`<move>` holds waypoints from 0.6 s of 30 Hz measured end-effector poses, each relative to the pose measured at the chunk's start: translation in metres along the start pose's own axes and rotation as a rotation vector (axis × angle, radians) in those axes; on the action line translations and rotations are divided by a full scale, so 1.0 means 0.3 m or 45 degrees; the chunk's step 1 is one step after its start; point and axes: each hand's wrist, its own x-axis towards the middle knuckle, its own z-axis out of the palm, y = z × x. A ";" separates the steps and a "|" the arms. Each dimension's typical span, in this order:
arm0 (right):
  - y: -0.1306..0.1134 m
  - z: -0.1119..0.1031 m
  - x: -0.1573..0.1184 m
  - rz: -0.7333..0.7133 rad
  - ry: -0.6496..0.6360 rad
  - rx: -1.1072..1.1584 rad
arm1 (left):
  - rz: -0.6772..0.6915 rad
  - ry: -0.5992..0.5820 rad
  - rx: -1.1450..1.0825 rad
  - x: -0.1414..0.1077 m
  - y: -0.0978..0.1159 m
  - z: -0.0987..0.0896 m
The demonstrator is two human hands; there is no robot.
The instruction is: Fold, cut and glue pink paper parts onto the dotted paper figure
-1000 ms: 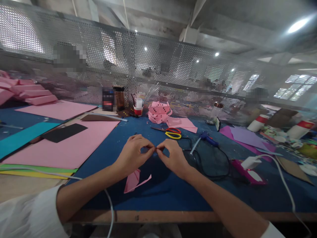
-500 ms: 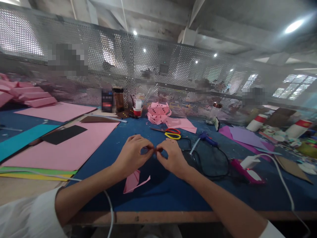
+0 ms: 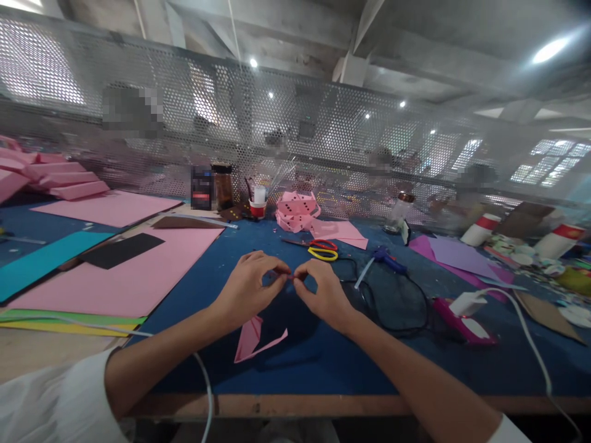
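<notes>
Thumb and forefinger of my left hand (image 3: 253, 288) are pinched together over the blue table mat. My right hand (image 3: 323, 292) pinches too, its fingertips almost meeting the left ones. A small reddish-pink edge shows between the two pinches. Below my left hand, a folded piece of pink paper (image 3: 249, 339) hangs with a narrow strip sticking out to the right; its upper part is hidden behind the hand. Just beyond my hands lie scissors (image 3: 324, 249) with red and yellow handles. A pink paper form with dark dots (image 3: 298, 211) stands farther back.
Pink sheets (image 3: 138, 289) and a black piece (image 3: 124, 250) lie at left. A blue glue gun (image 3: 390, 261) with its black cord lies at right, near a magenta power strip (image 3: 464, 323) with a white plug. Behind stand a paper cup (image 3: 257, 208) and a perforated screen (image 3: 323, 123).
The pink paper below my left hand has swung slightly to the right and its strip has turned. Both hands keep their pinch in nearly the same place.
</notes>
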 end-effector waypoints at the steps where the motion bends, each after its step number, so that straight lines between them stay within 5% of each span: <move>1: 0.001 0.000 -0.001 0.006 0.002 -0.001 | -0.005 0.005 0.003 0.000 -0.001 0.000; 18: 0.014 0.000 -0.001 -0.034 0.016 -0.020 | 0.017 0.028 0.040 0.002 -0.008 0.003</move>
